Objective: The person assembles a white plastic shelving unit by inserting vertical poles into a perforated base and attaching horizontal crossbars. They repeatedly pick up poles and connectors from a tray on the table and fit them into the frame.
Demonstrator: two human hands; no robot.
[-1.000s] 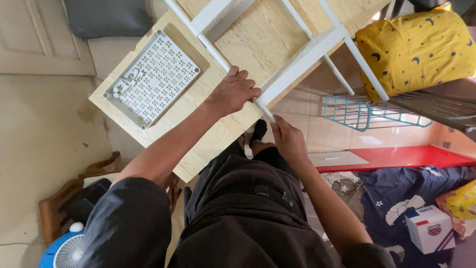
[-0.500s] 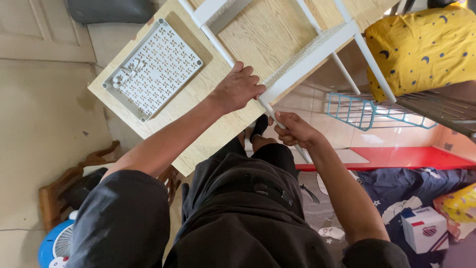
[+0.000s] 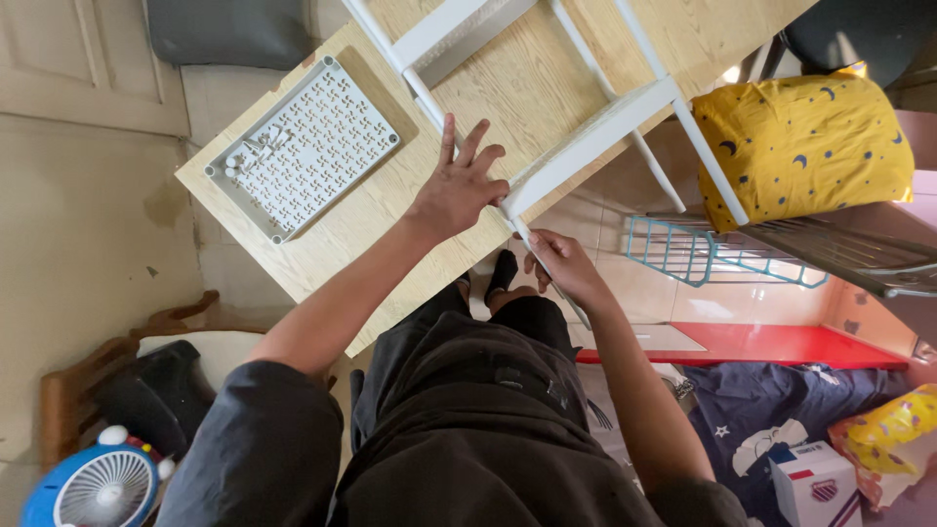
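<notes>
View from above of a seated person in dark clothes working at a pale plywood bench (image 3: 547,88) that runs aslant from nine o'clock to two o'clock. A white-painted wooden frame of thin rails (image 3: 595,132) lies across the bench; its long lower rail overhangs the near bench edge and points toward five o'clock.

The left hand (image 3: 459,185), at centre, rests flat on the bench with fingers spread wide, its thumb side against the frame where a broad crossbar meets the thin rail. The right hand (image 3: 561,263), just beyond the bench edge at five o'clock from the left, is curled loosely around the overhanging rail; how tightly it closes cannot be told.

At ten o'clock a grey perforated rectangular tray (image 3: 307,146) sits near the bench's left corner, well apart from both hands, with bare wood between.

Off the bench, a yellow cushion with dark moons (image 3: 805,146) sits at two o'clock above a teal wire rack (image 3: 703,256). A red flat board (image 3: 771,344) lies at four o'clock, a blue round fan (image 3: 93,488) at eight o'clock.
</notes>
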